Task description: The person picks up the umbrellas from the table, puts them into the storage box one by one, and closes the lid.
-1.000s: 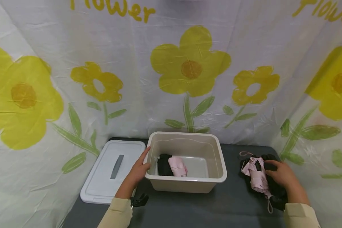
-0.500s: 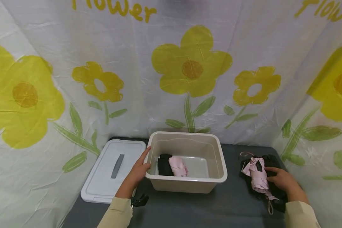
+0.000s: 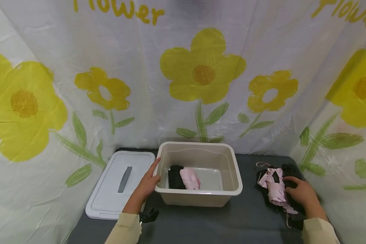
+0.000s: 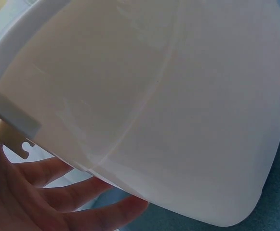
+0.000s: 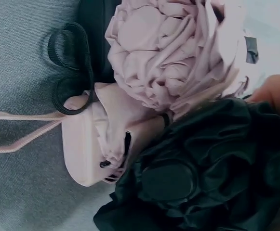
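My left hand rests at the left end of a beige storage bin, its index finger extended along the rim. In the left wrist view several fingers touch the bin's edge. Inside the bin lie a black folded bundle and a pink one, side by side. On the right, my right hand grips a black folded umbrella, thumb and fingers around it. Beside it lies a pink folded umbrella; the right wrist view shows more pink folds and black straps.
A white lid with a grey handle lies left of the bin on the dark grey tabletop. A curtain with yellow flowers hangs behind and to both sides. Pink and black wrist loops stick out from the umbrella pile.
My right hand's fingers have shifted slightly at the black umbrella, and the pink umbrella's near end now spreads a little to the right. The left hand and bin stay as they were.
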A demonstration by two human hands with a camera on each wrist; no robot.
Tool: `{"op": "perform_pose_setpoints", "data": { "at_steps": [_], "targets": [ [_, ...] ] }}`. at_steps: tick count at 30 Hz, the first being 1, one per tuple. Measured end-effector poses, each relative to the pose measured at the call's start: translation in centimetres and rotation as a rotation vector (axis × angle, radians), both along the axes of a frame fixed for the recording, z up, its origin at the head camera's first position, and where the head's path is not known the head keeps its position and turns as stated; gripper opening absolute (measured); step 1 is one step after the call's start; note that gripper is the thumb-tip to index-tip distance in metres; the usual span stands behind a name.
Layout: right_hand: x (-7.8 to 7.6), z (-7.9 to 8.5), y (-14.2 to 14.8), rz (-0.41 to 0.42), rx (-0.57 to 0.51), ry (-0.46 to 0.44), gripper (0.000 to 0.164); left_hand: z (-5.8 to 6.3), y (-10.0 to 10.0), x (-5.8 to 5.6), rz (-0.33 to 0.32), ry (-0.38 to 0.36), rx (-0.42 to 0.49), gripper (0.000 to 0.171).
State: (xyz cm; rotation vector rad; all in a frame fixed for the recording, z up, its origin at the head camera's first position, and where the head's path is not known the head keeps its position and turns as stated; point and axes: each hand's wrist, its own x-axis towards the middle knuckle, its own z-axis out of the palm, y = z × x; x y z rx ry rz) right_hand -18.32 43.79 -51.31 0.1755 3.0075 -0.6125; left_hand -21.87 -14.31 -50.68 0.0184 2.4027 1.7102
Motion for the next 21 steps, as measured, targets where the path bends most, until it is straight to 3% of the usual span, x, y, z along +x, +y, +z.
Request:
{"op": "perform_pose_setpoints", "data": {
  "at_steps": [1,5,8,11,21],
  "targets": [
    [0.2,0.1,0.0,-0.006,-0.002,0.011,0.049,0.5,0.1,0.3,-0.005,0.000,0.003,0.080],
    [0.5,1.3,-0.2,-0.011,-0.013,0.047,0.049,0.7,0.1,0.4,-0.001,-0.003,-0.012,0.080],
    [0.7,2.2,-0.7,-0.002,-0.015,0.080,0.048,-0.4,-0.1,-0.1,0.008,0.005,-0.028,0.080],
    [0.8,3.1,-1.2,0.013,-0.012,0.120,0.047,-0.4,-0.2,-0.1,0.003,0.004,-0.021,0.080],
    [0.6,6.1,-3.6,0.054,-0.052,0.102,0.049,-0.5,-0.1,-0.2,-0.004,-0.002,0.011,0.080]
  ]
}}
